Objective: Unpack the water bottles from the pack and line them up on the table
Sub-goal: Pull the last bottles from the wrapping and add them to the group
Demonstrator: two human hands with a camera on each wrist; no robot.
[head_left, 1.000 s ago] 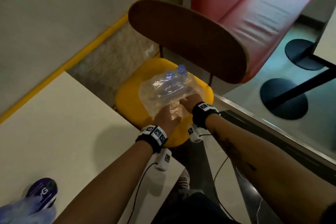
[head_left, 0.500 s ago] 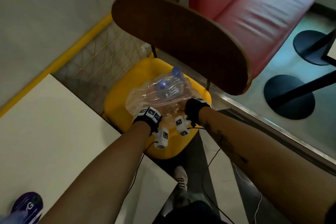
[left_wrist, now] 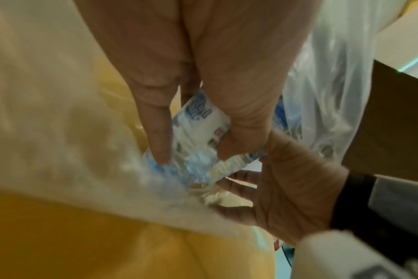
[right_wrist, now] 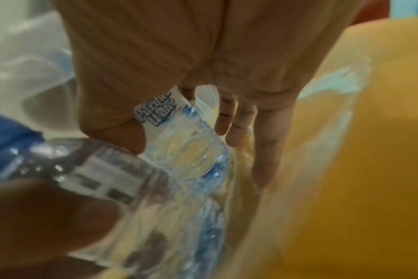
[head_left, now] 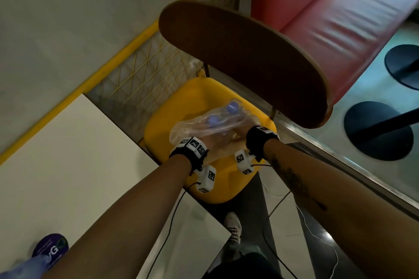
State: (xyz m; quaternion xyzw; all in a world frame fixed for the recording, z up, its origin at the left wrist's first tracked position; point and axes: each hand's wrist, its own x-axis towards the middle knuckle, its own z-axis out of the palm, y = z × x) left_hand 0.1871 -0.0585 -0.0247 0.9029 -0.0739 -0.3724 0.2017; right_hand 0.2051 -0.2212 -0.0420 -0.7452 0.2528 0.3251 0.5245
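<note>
On the yellow chair seat (head_left: pixel 181 106) beside the pale worktop (head_left: pixel 68 154) lies the clear plastic pack (head_left: pixel 192 124), with two blue-capped bottles (head_left: pixel 214 120) showing through the wrap. Both hands are inside the torn wrap. The left hand (left_wrist: pixel 203 79) has thumb and fingers curled round a labelled bottle (left_wrist: pixel 198 128). The right hand (right_wrist: pixel 191 62) grips another labelled bottle (right_wrist: pixel 186 143), thumb on one side, fingers on the other. A purple disc (head_left: pixel 51 249) sits at the worktop's near edge.
</note>
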